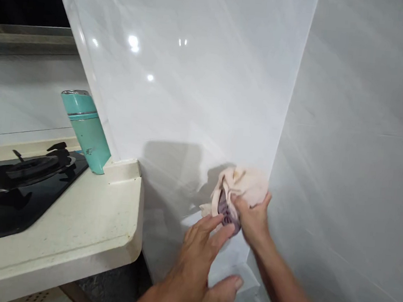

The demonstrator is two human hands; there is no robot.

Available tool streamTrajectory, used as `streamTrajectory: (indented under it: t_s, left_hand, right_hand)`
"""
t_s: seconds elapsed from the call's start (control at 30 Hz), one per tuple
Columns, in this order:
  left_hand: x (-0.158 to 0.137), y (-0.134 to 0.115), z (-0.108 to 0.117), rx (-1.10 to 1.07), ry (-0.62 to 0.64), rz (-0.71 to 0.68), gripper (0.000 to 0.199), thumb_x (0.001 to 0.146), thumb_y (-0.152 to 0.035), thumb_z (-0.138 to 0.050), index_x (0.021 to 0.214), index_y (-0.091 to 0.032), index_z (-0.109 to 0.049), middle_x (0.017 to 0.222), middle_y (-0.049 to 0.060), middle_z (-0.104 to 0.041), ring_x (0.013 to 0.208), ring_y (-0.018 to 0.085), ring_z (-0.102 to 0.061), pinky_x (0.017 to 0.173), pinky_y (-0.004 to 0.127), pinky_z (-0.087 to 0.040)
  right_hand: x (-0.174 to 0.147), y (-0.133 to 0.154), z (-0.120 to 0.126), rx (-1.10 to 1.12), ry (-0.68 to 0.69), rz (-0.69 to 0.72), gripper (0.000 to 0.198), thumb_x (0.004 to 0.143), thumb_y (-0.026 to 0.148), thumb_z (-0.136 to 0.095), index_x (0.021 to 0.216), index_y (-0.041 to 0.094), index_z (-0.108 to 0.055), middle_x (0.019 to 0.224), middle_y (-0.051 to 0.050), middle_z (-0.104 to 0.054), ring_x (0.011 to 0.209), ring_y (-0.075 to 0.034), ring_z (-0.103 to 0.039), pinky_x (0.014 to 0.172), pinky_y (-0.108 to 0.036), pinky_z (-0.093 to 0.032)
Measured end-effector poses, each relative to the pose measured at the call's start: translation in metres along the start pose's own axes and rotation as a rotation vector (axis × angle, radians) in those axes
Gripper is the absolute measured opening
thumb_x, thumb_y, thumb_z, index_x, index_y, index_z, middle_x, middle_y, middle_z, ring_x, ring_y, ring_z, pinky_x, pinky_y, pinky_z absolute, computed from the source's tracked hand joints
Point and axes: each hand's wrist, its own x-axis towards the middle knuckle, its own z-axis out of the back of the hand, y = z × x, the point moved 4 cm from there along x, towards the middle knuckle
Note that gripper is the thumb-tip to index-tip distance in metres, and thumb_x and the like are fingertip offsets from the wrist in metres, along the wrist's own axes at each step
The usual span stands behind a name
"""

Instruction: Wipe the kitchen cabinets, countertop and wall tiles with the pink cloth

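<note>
A bunched pale pink cloth (pixel 250 186) with a purple part showing is held low in front of the white tiled wall (pixel 207 90), close to the corner. My right hand (pixel 253 220) grips it, the thumb lying over its front; some of the fingers are hidden behind the folds. Nearer to me is my left hand (pixel 198 260), its fingers stretched out and apart and the thumb spread to the right. Its fingertips reach the lower purple part of the cloth; whether they touch it I cannot tell.
To the left, a cream countertop (pixel 110 213) with a rounded corner carries a black gas stove (pixel 39 202). A turquoise flask (pixel 91 135) stands against the wall's edge. The grey side wall (pixel 358 152) rises at the right.
</note>
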Motion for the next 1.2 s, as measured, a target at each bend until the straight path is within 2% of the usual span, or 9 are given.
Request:
streamTrajectory:
  t_s: [0.17,0.3,0.47,0.67,0.8,0.9,1.0,1.1,1.2]
  left_hand:
    - [-0.034,-0.049,0.113,0.441,-0.134,-0.224,0.053,0.092,-0.023,-0.060,0.143,-0.035,-0.048,0.132,0.007,-0.066,0.120,0.024,-0.065,0.100,0.040,-0.056]
    - [-0.031,-0.056,0.162,0.790,-0.209,-0.128,0.038,0.094,-0.025,-0.059,0.131,-0.031,-0.057,0.130,0.007,-0.066,0.118,0.025,-0.064,0.099,0.041,-0.057]
    - [-0.015,-0.030,0.156,0.983,-0.021,-0.116,0.040,0.095,-0.049,-0.057,0.125,-0.023,-0.061,0.129,0.011,-0.066,0.115,0.027,-0.066,0.095,0.044,-0.057]
    - [-0.014,-0.026,0.142,1.055,-0.049,-0.118,0.029,0.097,-0.040,-0.051,0.111,-0.021,-0.067,0.118,0.011,-0.072,0.106,0.029,-0.070,0.087,0.045,-0.060]
    - [-0.018,-0.026,0.143,1.076,-0.096,-0.143,0.028,0.095,-0.037,-0.053,0.115,-0.021,-0.066,0.120,0.010,-0.072,0.106,0.029,-0.071,0.089,0.046,-0.060]
    - [-0.018,-0.025,0.142,1.108,-0.133,-0.208,0.028,0.096,-0.035,-0.052,0.113,-0.019,-0.066,0.117,0.011,-0.074,0.100,0.029,-0.073,0.083,0.045,-0.062]
    - [-0.017,-0.027,0.141,1.156,-0.161,-0.277,0.025,0.096,-0.030,-0.050,0.108,-0.017,-0.068,0.111,0.011,-0.076,0.094,0.027,-0.074,0.076,0.042,-0.063]
    - [-0.015,-0.029,0.141,1.184,-0.172,-0.300,0.023,0.096,-0.026,-0.050,0.107,-0.017,-0.068,0.109,0.010,-0.076,0.092,0.026,-0.075,0.075,0.040,-0.063]
    - [-0.014,-0.030,0.141,1.189,-0.160,-0.309,0.025,0.097,-0.027,-0.048,0.107,-0.017,-0.068,0.109,0.010,-0.076,0.092,0.025,-0.075,0.076,0.040,-0.062]
  right_hand:
    - [0.095,0.135,-0.066,-0.370,0.060,0.784,0.078,0.086,0.052,-0.064,0.151,0.019,-0.037,0.152,-0.015,-0.037,0.139,-0.034,-0.041,0.113,-0.056,-0.037]
    - [0.113,0.185,-0.131,-0.705,-0.104,0.898,0.065,0.087,0.049,-0.068,0.145,0.026,-0.052,0.157,-0.010,-0.026,0.144,-0.041,-0.023,0.116,-0.065,-0.019]
    - [0.041,0.088,-0.177,-0.741,0.083,0.928,0.062,0.094,0.057,-0.054,0.149,0.031,-0.046,0.158,-0.011,-0.028,0.143,-0.043,-0.022,0.114,-0.069,-0.023]
    - [-0.100,-0.103,-0.150,-0.717,0.774,0.892,0.048,0.093,0.016,-0.052,0.136,0.038,-0.059,0.141,-0.005,-0.057,0.131,-0.031,-0.049,0.115,-0.059,-0.032]
    - [-0.122,-0.123,-0.135,-0.671,1.123,1.095,0.047,0.092,0.010,-0.053,0.129,0.038,-0.062,0.140,0.002,-0.060,0.135,-0.022,-0.046,0.120,-0.050,-0.028]
    - [-0.065,-0.083,-0.133,-0.862,0.935,1.122,0.040,0.090,0.022,-0.059,0.127,0.035,-0.064,0.139,-0.004,-0.059,0.139,-0.029,-0.041,0.118,-0.056,-0.025]
    - [0.027,-0.017,-0.113,-0.981,0.476,1.026,0.045,0.088,0.031,-0.060,0.133,0.025,-0.061,0.144,-0.012,-0.053,0.137,-0.033,-0.040,0.116,-0.059,-0.024]
    - [0.115,0.047,-0.063,-1.025,-0.009,0.793,0.066,0.087,0.040,-0.061,0.146,0.015,-0.047,0.158,-0.018,-0.034,0.143,-0.039,-0.027,0.112,-0.062,-0.025]
    - [0.175,0.091,-0.010,-1.081,-0.225,0.566,0.073,0.086,0.036,-0.065,0.152,0.015,-0.041,0.163,-0.018,-0.021,0.146,-0.043,-0.011,0.109,-0.070,-0.014]
